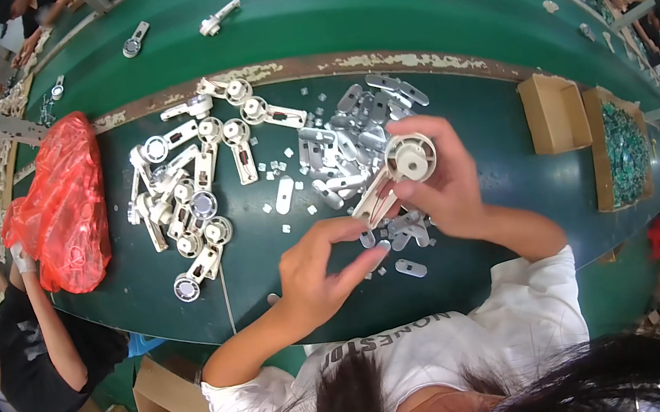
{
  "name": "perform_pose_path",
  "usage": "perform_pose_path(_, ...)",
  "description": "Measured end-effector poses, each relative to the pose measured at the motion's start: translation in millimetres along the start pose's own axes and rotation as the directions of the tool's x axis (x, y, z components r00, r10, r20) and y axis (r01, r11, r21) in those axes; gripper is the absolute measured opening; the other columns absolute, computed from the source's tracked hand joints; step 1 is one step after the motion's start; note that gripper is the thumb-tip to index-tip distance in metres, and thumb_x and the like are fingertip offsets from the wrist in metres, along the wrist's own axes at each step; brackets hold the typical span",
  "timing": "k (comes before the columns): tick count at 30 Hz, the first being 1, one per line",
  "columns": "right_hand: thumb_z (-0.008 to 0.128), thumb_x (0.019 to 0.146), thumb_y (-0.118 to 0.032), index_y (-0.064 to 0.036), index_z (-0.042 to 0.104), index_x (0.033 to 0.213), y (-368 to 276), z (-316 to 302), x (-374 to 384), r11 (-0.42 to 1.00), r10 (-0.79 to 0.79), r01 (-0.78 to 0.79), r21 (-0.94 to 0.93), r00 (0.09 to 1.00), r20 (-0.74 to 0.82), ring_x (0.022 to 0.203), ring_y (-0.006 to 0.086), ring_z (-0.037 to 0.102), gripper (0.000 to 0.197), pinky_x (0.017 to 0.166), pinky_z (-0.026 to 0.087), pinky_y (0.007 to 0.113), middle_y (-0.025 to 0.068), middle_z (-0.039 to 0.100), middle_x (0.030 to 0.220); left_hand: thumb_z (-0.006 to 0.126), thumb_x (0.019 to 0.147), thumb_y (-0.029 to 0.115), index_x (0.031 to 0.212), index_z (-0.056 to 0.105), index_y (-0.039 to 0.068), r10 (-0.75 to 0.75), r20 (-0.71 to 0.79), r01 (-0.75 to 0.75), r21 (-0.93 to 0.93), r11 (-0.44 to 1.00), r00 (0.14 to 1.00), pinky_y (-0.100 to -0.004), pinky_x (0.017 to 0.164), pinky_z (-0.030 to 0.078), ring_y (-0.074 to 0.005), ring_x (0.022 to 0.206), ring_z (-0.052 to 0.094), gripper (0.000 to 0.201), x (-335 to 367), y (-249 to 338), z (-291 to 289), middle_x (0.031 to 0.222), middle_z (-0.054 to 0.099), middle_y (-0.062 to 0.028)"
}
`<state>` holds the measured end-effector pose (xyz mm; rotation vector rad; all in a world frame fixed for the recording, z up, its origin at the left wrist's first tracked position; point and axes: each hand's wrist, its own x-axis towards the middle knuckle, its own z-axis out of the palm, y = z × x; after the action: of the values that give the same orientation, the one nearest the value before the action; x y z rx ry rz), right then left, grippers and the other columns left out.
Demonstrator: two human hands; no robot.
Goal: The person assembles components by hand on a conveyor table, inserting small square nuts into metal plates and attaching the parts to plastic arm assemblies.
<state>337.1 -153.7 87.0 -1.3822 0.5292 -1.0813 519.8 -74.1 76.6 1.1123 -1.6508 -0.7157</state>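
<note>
My right hand (448, 182) grips a cream plastic housing (410, 159) with a round cup-shaped end and a long hollow handle, raised over the table. Thin reddish wires show inside the handle. My left hand (313, 271) is at the handle's lower end, its index fingertip against or very near it; thumb and index are apart. By the left thumb tip lies a small silver oval piece (383, 249); whether the thumb touches it I cannot tell. Beneath and beyond my hands spreads a pile of silver oval covers (349, 147), with small clear pieces (290, 153) scattered left of it.
Several similar housings (182, 192) lie in a heap to the left, beside a red plastic bag (68, 207). At right stand a cardboard box (555, 114) and a box of green parts (622, 155). Beyond a worn ledge (403, 60), a green belt (306, 21) carries more housings. A co-worker's arm (55, 334) is at left.
</note>
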Motion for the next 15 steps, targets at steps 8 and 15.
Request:
perform_pose_path(8, 0.041, 0.097, -0.015, -0.0136, 0.015, 0.132, 28.1, 5.3, -11.2, 0.992, -0.114, 0.110, 0.053, 0.991, 0.068, 0.087, 0.0267, 0.063, 0.044, 0.065, 0.054, 0.031, 0.0255, 0.058, 0.106, 0.073, 0.069, -0.003, 0.093, 0.062, -0.001, 0.095, -0.088, -0.075, 0.205, 0.976, 0.992, -0.0272, 0.054, 0.051, -0.0179, 0.064, 0.064, 0.026, 12.8, -11.5, 21.2, 0.081, 0.065, -0.0114)
perform_pose_path(15, 0.040, 0.093, 0.002, -0.0050, 0.031, 0.130, 42.7, -1.2, -22.3, 0.974, -0.115, 0.139, -0.181, 0.984, 0.139, 0.092, 0.0194, 0.060, 0.039, 0.077, 0.050, 0.028, 0.0172, 0.057, 0.106, 0.072, 0.071, -0.001, 0.086, 0.063, 0.002, -0.054, 0.002, 0.053, 0.121, 0.991, 0.999, -0.0262, 0.047, 0.045, -0.0129, 0.059, 0.057, 0.018, 3.7, -17.7, 20.9, 0.080, 0.056, -0.0058)
